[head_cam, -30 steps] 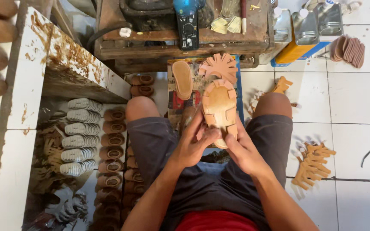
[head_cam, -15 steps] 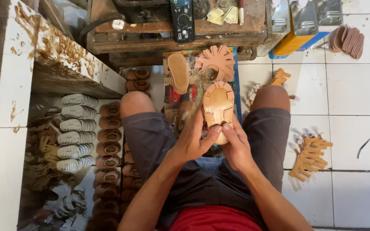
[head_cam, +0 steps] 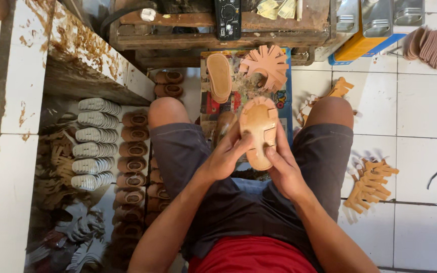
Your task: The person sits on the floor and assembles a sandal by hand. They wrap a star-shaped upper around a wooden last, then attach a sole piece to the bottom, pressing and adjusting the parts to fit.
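We grip a tan sandal sole (head_cam: 259, 131) with our left hand (head_cam: 226, 156) at 9 o'clock and our right hand (head_cam: 281, 167) at 5 o'clock.

The person sits with knees spread, both forearms reaching forward from the lower edge of the head view and converging between the thighs. The left hand (head_cam: 224, 155) is raised with the wrist bent, fingers curled and the thumb pressed forward in a closed grip. The right hand (head_cam: 280, 163) sits just beside it, fingers wrapped upward and the thumb laid across in a matching closed grip. The two hands nearly touch, palms turned toward each other.
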Motion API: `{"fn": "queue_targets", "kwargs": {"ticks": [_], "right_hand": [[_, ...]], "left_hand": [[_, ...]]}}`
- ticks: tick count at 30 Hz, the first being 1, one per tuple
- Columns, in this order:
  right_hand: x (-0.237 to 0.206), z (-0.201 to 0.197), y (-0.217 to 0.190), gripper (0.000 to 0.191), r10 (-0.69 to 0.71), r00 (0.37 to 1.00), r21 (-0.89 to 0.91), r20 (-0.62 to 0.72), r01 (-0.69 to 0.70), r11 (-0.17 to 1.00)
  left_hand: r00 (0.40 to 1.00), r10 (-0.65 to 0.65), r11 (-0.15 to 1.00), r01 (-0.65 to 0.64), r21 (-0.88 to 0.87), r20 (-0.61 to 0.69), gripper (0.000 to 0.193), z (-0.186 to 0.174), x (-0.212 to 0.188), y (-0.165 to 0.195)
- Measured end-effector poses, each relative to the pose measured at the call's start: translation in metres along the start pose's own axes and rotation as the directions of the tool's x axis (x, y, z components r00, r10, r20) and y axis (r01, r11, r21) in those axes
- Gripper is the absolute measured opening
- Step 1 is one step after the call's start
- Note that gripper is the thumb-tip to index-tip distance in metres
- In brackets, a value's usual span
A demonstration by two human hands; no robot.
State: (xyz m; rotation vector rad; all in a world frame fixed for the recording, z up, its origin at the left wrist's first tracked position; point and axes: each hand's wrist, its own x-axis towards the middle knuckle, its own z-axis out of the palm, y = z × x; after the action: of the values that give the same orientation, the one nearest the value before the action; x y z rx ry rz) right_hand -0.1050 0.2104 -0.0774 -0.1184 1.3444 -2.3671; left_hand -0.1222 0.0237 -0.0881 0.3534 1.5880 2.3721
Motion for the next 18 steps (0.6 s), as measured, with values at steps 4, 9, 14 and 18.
{"fn": "queue_targets", "kwargs": {"ticks": [4,9,14,18], "right_hand": [[0.000,-0.003,0.009,0.076,0.048,0.999,0.047,0.013,-0.049,0.998],[-0.001,-0.001,0.028,0.066,0.086,0.983,-0.060,-0.162,-0.097,0.993],[-0.027,-0.013,0.022,0.061,0.222,0.975,-0.254,-0.028,-0.222,0.941],[-0.041,-0.023,0.023,0.060,-0.024,0.985,-0.767,0.171,0.148,0.624]], "left_hand": [[0.999,-0.036,0.999,0.036,0.009,-0.014,0.055,-0.002,-0.009,-0.009],[0.995,-0.067,0.996,0.070,0.047,-0.070,0.055,0.010,-0.021,-0.020],[0.977,-0.173,0.978,0.156,-0.140,-0.122,0.055,0.007,-0.043,-0.025],[0.966,-0.157,0.987,0.147,-0.064,-0.205,0.056,0.020,-0.071,-0.039]]}}
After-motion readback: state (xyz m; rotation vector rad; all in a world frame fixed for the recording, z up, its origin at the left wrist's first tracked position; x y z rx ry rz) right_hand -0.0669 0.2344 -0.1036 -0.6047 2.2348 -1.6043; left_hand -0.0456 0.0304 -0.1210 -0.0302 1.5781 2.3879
